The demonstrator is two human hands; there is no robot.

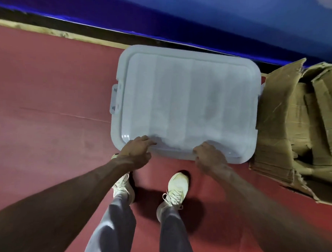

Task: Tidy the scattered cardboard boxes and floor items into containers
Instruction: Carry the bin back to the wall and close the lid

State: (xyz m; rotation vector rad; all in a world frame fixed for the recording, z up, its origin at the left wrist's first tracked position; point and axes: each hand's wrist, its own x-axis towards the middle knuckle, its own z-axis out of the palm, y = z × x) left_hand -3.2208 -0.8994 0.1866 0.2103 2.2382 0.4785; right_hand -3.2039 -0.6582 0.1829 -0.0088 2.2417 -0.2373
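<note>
Near rim of lid (188, 98) pinched by left hand (138, 153) and right hand (209, 155); probably light, slick, bendy plastic, best lifted by rim.

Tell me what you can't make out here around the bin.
What is under the lid: head view, the lid covers it.
Rest of the cardboard pile: head view, right edge cuts it off.
Whether the left hand and right hand grip or press the lid: head view, motion blur.
</note>
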